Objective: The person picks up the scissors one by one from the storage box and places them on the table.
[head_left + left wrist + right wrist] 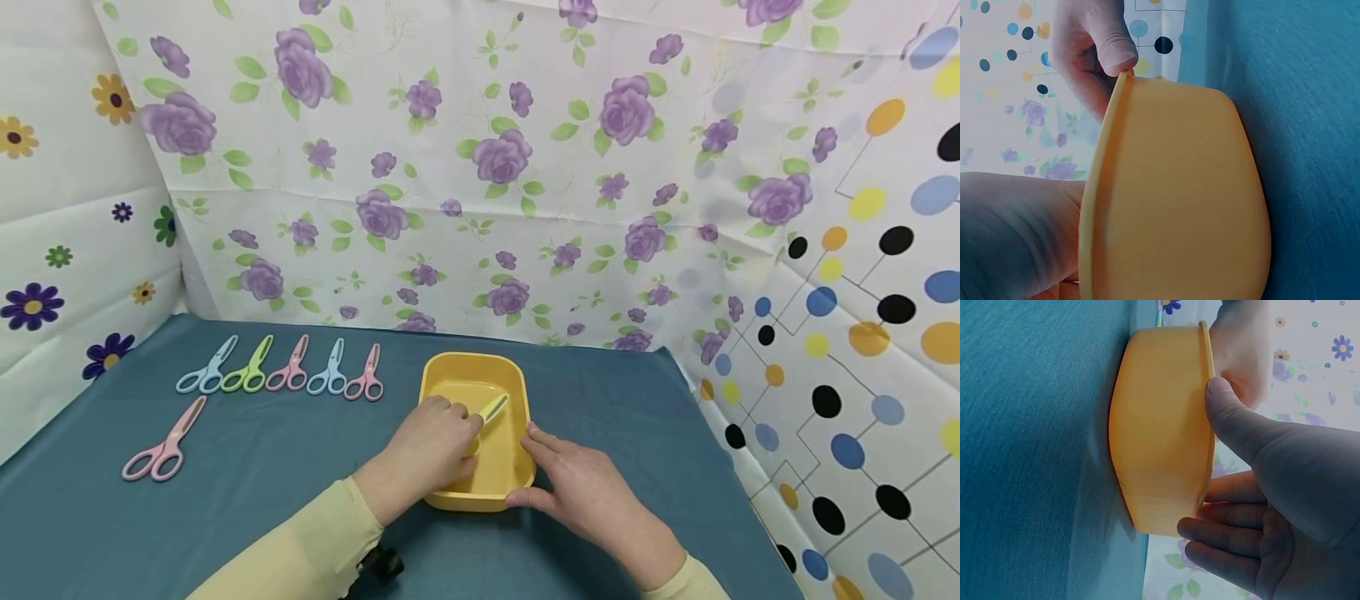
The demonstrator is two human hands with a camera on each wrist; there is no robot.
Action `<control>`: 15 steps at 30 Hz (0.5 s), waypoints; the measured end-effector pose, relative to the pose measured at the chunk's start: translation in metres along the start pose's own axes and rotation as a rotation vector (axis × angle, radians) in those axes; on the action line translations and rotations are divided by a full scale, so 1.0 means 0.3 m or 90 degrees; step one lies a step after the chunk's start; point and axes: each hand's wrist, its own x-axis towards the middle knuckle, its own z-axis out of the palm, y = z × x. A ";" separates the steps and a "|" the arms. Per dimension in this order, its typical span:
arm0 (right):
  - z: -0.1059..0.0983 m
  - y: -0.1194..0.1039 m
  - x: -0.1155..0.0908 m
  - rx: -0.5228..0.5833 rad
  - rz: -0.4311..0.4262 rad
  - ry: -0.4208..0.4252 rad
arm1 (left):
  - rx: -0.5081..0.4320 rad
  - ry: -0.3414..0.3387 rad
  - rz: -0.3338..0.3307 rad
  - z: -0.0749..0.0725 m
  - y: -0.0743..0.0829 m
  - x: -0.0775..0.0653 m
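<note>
A yellow plastic bin [480, 503] sits in front of me on the cloth. My left hand [429, 443] reaches down into it and grips a pair of yellow-green scissors [494, 407]. The light blade end points up and away past the fingers, while the handles are hidden by the hand. My right hand [585, 487] is at the bin's right side, its thumb [1219, 387] on the rim and the other fingers extended along the wall. In the left wrist view the bin's outer wall [1179, 187] hides most of the left hand.
Several scissors stand in a row at the back left, among them blue scissors [222, 355], green scissors [259, 355] and pink scissors [297, 358]. Another pair of pink scissors [178, 431] lies nearer, at the left. A dark cloth [637, 417] covers the table; patterned curtains [450, 167] surround it.
</note>
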 end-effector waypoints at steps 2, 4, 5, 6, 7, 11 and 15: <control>-0.001 -0.001 0.001 -0.001 0.000 0.000 | -0.001 0.005 -0.005 -0.008 -0.005 -0.009; -0.002 -0.002 0.001 -0.002 0.001 -0.002 | -0.003 0.008 -0.014 -0.019 -0.011 -0.019; -0.003 -0.003 0.001 -0.002 0.001 -0.002 | -0.002 0.013 -0.017 -0.024 -0.015 -0.025; -0.004 -0.004 0.002 -0.003 0.001 -0.002 | -0.002 0.016 -0.021 -0.029 -0.019 -0.031; -0.005 -0.004 0.002 -0.004 0.001 -0.002 | -0.002 0.021 -0.023 -0.035 -0.023 -0.037; -0.006 -0.005 0.002 -0.004 0.004 -0.005 | -0.001 0.050 -0.023 -0.046 -0.044 -0.061; -0.004 -0.005 0.003 -0.003 0.005 -0.008 | 0.002 0.075 -0.021 -0.057 -0.056 -0.081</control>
